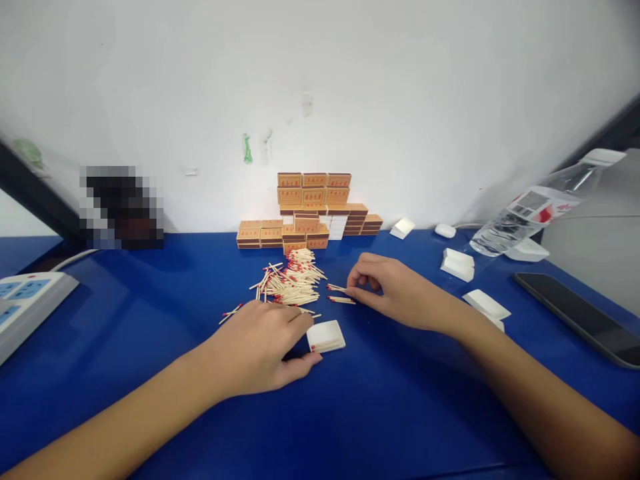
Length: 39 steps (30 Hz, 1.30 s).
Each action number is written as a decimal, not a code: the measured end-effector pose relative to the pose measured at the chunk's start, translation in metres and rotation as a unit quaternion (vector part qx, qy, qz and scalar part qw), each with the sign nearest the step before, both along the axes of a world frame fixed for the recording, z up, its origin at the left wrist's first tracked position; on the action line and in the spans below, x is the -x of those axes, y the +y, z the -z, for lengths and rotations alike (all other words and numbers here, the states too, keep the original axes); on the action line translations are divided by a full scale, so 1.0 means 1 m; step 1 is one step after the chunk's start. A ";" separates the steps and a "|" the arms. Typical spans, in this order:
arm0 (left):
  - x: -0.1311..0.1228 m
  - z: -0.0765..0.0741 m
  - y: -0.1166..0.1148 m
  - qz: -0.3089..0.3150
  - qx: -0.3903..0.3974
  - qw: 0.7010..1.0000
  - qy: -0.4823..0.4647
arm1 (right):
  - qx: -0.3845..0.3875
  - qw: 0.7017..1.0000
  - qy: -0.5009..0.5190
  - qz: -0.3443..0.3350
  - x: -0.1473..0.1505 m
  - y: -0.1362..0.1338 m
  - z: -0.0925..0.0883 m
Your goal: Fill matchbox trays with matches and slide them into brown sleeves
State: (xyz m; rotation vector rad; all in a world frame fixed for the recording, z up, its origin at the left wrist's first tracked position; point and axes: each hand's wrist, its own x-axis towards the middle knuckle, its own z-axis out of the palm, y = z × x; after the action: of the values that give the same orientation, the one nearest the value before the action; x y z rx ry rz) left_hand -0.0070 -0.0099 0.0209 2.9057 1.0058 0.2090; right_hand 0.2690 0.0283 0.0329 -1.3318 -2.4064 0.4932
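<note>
A small white matchbox tray [334, 329] lies on the blue table with a few matches along its near side. My left hand [265, 347] has its thumb at the tray's near edge and its index finger by the far left corner, holding it at the left. Between thumb and fingertips, my right hand [385, 290] pinches a few matches [338, 289] just above the table. Right below them lie some loose matches [342, 300]. Beyond my left hand spreads a heap of red-tipped matches [293, 283]. The other fingers of my left hand are partly hidden.
Stacked matchboxes [313, 197] stand against the wall behind the heap. White trays [457, 265] lie scattered at the right, near a tilted clear plastic bottle [530, 207] and a dark phone [580, 317]. A power strip [35, 303] sits at the left, and a pixelated patch hides something behind it.
</note>
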 end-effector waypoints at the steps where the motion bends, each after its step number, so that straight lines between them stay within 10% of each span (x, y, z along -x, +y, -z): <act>1: 0.000 0.000 0.001 -0.004 -0.003 1.000 0.000 | 0.001 1.000 0.010 0.001 0.001 -0.002 -0.002; 9: 0.002 0.003 0.005 -0.002 -0.004 1.000 -0.018 | 0.079 0.992 0.034 -0.092 0.020 -0.025 -0.009; 16: 0.002 0.001 0.004 -0.001 -0.010 1.000 -0.016 | 0.003 1.000 -0.006 0.009 0.008 -0.003 0.007; 39: 0.002 0.001 0.005 0.004 -0.020 1.000 -0.012 | 0.079 0.996 -0.039 -0.027 0.004 -0.005 0.006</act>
State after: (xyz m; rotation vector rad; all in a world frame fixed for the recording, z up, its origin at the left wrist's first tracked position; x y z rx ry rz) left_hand -0.0090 -0.0051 0.0200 2.9350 0.9976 0.2643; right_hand 0.2653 0.0236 0.0268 -1.3767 -2.5180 0.6709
